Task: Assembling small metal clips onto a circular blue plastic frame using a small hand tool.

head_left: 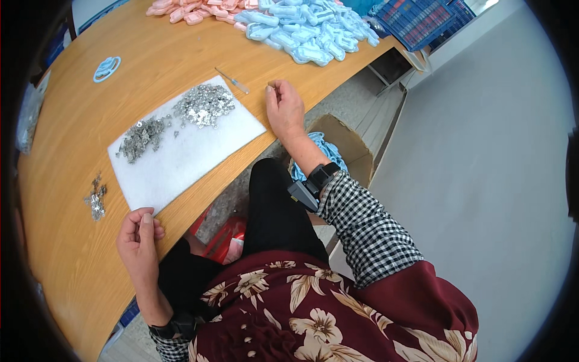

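Observation:
A white padded sheet (199, 154) lies at a slant on the wooden table. It carries a pile of shiny small metal pieces (205, 105) and a duller grey pile of small metal pieces (142, 140). My left hand (140, 238) rests by the sheet's near left corner, fingers curled in, with nothing seen in them. My right hand (284, 110) rests at the table edge, right of the sheet; its fingers are loosely curled and no object shows in them. Between that hand and the sheet's far corner lies a slim tool (234, 82) with a thin shaft and clear handle.
A few loose metal pieces (96, 198) lie left of the sheet. Farther off are a light blue plastic part (107, 69), heaped blue parts (313, 30) and pink parts (193, 11). A cardboard box (356, 142) with blue items stands below the table's right edge.

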Motion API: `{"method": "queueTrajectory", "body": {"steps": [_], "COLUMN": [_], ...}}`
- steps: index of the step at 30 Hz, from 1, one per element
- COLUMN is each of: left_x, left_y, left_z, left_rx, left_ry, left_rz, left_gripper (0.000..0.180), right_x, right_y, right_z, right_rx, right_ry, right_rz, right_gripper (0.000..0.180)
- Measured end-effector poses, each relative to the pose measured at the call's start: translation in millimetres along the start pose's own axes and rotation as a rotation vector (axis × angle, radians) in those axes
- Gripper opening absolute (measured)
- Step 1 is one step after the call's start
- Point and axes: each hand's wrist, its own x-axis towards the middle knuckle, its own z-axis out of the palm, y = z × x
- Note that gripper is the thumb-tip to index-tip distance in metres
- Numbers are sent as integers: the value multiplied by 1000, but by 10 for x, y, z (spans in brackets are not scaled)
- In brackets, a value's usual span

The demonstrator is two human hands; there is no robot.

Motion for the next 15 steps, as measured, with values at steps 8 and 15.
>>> {"method": "queueTrajectory", "body": {"steps": [8, 15], "left_x": [1, 2], "left_y": [25, 18], "left_z": [26, 24], "left_rx": [-37, -1], "left_ry": [-23, 35], "left_rz": [2, -20], "left_gripper": [16, 13], "right_x": [5, 37], "right_y": [-3, 62], "right_z": [-40, 92], "right_rx": [-14, -72], "right_ry": [-10, 27], "right_rz": [29, -39], "right_gripper": [17, 27]}}
